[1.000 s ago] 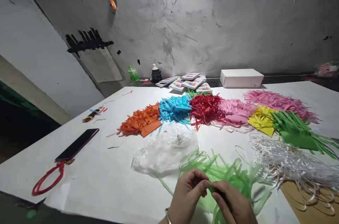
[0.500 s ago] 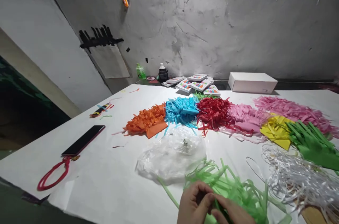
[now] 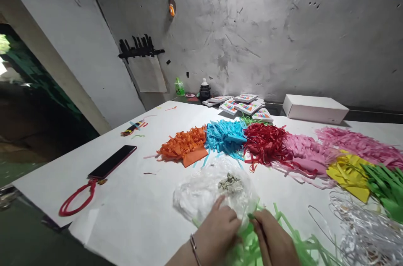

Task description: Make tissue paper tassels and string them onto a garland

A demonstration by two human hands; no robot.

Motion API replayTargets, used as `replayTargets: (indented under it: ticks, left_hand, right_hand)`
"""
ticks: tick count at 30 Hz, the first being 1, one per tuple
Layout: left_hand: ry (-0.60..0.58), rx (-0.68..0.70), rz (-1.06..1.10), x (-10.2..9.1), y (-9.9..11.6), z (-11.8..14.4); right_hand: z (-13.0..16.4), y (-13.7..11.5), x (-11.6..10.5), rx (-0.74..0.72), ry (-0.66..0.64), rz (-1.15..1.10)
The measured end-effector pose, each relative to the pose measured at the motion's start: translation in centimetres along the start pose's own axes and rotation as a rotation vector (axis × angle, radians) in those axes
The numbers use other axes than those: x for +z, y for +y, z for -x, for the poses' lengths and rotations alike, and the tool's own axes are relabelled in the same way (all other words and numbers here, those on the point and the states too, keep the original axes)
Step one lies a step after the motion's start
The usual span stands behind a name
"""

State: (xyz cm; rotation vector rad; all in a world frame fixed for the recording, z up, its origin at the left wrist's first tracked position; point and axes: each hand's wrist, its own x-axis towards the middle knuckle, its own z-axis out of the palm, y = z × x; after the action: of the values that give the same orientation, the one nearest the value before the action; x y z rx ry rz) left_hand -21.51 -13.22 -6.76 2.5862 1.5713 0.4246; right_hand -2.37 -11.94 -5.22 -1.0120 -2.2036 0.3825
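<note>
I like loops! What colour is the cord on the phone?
Red. The cord loops off the dark phone on the white table, clearest in the head view.

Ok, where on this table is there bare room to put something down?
Bare table lies between the phone, the orange strips and the clear plastic bag. Also the far left corner past the orange strips. The right side is crowded with colored strip piles and white strips.

Your hands: two, left hand (image 3: 217,232) and right hand (image 3: 273,243)
Fringed paper piles before you: eight — orange (image 3: 184,146), blue (image 3: 225,136), red (image 3: 266,144), two pink (image 3: 307,155), yellow (image 3: 349,171), dark green (image 3: 385,184), light green (image 3: 283,245)
White strip heaps: one (image 3: 365,232)
Clear plastic bags: one (image 3: 214,190)
Phones: one (image 3: 112,162)
White boxes: one (image 3: 315,108)
Bottles: two, green (image 3: 179,87) and dark (image 3: 205,89)
</note>
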Motion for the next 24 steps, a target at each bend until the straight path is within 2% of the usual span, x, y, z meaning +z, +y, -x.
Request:
replayTargets:
  ticks: [1,2,4,7,9,11,14,16,19,21,24]
  left_hand:
    - [-0.042,0.058,-0.011,0.9,0.5,0.3]
    - [-0.068,0.093,-0.007,1.4,0.8,0.7]
    - [-0.093,0.100,0.063,1.0,0.8,1.7]
    - [-0.007,-0.063,0.210,-1.9,-0.9,3.0]
    - [0.054,-0.214,0.200,-3.8,-2.1,3.5]
    - [0.026,-0.262,0.116,-4.8,-2.8,3.5]
    - [-0.038,-0.119,-0.010,-4.0,-2.5,3.6]
    - [0.012,-0.010,-0.062,-2.4,-1.8,3.9]
    - [0.115,0.080,-0.081,-0.2,-1.0,4.9]
    - [0.126,0.028,-0.055,0.2,-0.9,5.5]
    - [0.082,-0.237,-0.020,-1.3,-1.1,5.6]
  right_hand:
    - [-1.4,-0.2,0.6,-0.026,-0.123,0.055]
    - [-2.6,-0.3,1.3,-0.014,-0.185,0.096]
    - [-4.2,0.1,2.6,0.033,-0.281,0.184]
    - [-4.5,1.6,3.8,0.132,-0.354,0.323]
    - [-3.8,2.4,4.1,0.168,-0.384,0.392]
    - [-3.2,2.8,4.1,0.180,-0.405,0.431]
    - [-2.9,2.3,3.9,0.192,-0.416,0.461]
    - [-3.0,1.6,3.8,0.182,-0.404,0.460]
    - [-2.9,0.4,4.1,0.058,-0.418,0.359]
    - [-2.6,0.0,4.6,-0.016,-0.467,0.276]
    - [-2.0,0.2,5.2,0.033,-0.506,0.267]
